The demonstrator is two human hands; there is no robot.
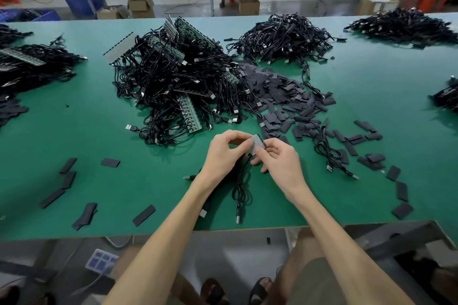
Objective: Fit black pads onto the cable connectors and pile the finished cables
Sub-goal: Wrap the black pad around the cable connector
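The green surface is crowded. At 11 o'clock from the hands sits a large tangle of cables mixed with green circuit strips. At 1 o'clock a heap of black pads spills down close to the fingers. Two more cable piles lie along the far side, and a third is at 10 o'clock. Six loose pads are scattered at 8 to 9 o'clock, and three more lie in a row at 4 o'clock near the edge. One loose cable lies at 3 o'clock.

The left hand and right hand both pinch one small grey connector, held above the surface between them. Its long edge runs roughly from 11 to 5 o'clock. Whether a pad is on it cannot be told. Its cable trails toward 6 o'clock, and the plug points at the near edge. The left wrist covers part of another cable.
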